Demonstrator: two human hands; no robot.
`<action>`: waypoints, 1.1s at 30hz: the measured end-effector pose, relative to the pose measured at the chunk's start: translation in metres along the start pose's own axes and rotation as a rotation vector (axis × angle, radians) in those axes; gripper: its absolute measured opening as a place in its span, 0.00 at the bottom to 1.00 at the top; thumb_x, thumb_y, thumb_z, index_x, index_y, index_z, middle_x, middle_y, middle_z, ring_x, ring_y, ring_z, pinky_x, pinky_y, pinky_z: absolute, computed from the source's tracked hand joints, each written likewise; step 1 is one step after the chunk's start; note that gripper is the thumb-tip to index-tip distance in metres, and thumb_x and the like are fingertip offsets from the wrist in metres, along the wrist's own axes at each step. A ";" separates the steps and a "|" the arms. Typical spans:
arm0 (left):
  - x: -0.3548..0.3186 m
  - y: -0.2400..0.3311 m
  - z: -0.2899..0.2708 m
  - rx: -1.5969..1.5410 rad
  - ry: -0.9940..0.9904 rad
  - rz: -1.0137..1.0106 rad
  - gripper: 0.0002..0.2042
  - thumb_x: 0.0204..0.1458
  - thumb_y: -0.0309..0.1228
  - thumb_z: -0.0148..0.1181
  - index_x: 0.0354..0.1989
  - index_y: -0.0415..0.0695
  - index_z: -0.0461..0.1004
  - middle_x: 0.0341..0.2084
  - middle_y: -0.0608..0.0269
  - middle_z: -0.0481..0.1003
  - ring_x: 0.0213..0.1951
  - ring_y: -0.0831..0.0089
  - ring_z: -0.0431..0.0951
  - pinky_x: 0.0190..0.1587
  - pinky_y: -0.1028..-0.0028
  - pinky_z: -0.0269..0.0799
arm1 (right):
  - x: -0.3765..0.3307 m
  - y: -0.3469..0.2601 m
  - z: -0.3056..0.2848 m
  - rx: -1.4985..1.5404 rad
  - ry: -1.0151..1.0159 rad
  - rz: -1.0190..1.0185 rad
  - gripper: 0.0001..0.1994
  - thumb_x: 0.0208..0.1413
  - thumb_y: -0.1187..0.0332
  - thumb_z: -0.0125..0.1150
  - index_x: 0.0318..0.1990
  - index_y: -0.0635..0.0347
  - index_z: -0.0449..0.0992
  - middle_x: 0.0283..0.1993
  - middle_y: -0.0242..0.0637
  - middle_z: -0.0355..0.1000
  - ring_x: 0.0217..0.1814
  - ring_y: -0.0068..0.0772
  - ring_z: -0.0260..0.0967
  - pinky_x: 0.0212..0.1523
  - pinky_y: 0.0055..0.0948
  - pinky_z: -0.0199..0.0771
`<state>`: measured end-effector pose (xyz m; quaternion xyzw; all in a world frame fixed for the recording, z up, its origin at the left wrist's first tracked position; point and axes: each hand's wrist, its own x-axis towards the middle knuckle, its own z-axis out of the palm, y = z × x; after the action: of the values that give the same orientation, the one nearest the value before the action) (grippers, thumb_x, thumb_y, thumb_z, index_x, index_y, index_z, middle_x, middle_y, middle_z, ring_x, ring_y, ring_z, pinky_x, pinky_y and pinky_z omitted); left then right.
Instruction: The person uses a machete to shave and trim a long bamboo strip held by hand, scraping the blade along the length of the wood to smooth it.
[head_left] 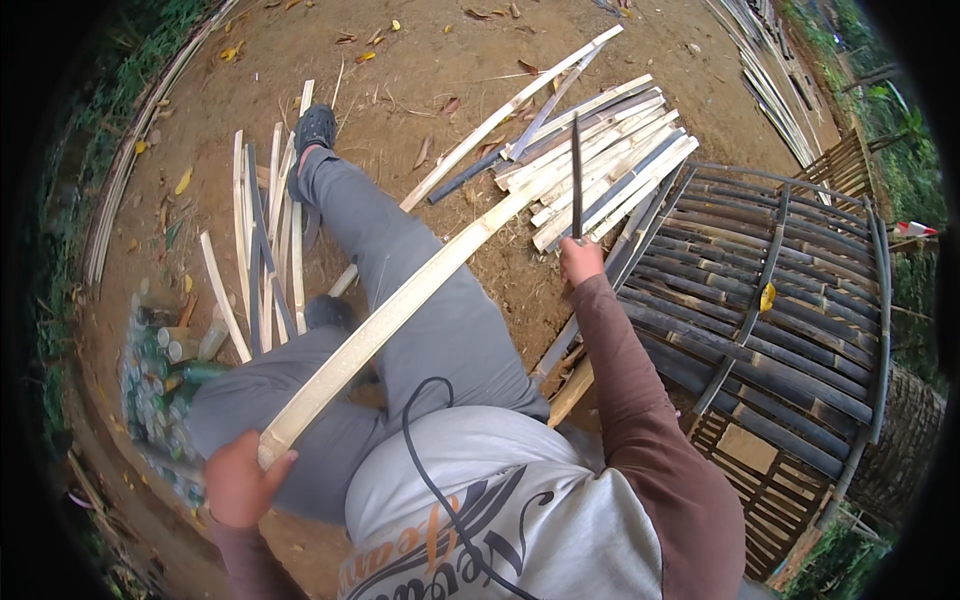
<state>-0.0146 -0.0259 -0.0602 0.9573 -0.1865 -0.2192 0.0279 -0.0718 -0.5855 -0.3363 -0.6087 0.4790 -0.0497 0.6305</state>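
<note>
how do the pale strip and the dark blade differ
The pale strip is cream-coloured, while the dark blade is nearly black. The pale strip looks much longer and broader than the dark blade. The pale strip slants across the trouser legs, whereas the dark blade points almost straight up the picture. Both are long and slim, one held in the left hand, the other in the right hand.

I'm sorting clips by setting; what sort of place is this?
Probably an outdoor yard for bamboo work: bare dirt ground, a pile of split strips and a slatted bamboo platform.
</note>
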 end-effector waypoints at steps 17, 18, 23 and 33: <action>0.025 0.030 0.037 0.047 0.072 0.079 0.21 0.49 0.48 0.75 0.31 0.43 0.73 0.21 0.46 0.76 0.28 0.43 0.78 0.30 0.51 0.72 | -0.081 0.004 0.074 -0.982 -0.170 -0.469 0.14 0.54 0.55 0.67 0.39 0.56 0.83 0.37 0.50 0.81 0.42 0.57 0.80 0.47 0.50 0.80; 0.024 0.030 0.037 0.040 0.069 0.081 0.21 0.49 0.48 0.75 0.31 0.43 0.73 0.21 0.45 0.76 0.28 0.43 0.78 0.30 0.51 0.72 | -0.076 0.008 0.069 -0.998 -0.149 -0.457 0.14 0.54 0.55 0.67 0.39 0.56 0.83 0.37 0.49 0.81 0.42 0.57 0.80 0.47 0.50 0.80; 0.025 0.027 0.045 -0.033 0.024 0.028 0.22 0.50 0.49 0.74 0.30 0.41 0.73 0.22 0.43 0.75 0.28 0.40 0.77 0.30 0.48 0.70 | -0.067 0.016 0.066 -1.058 -0.102 -0.510 0.14 0.55 0.55 0.67 0.40 0.55 0.83 0.38 0.49 0.82 0.42 0.56 0.80 0.47 0.49 0.80; 0.028 0.021 0.054 -0.112 0.012 0.084 0.21 0.50 0.45 0.74 0.30 0.40 0.73 0.24 0.42 0.76 0.30 0.39 0.77 0.32 0.48 0.70 | -0.053 0.009 0.043 -1.109 -0.154 -0.352 0.18 0.55 0.56 0.66 0.47 0.57 0.84 0.43 0.51 0.82 0.48 0.56 0.80 0.53 0.48 0.80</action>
<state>-0.0219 -0.0542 -0.1174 0.9468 -0.2139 -0.2221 0.0918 -0.0763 -0.5183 -0.3235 -0.9199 0.2781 0.1489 0.2332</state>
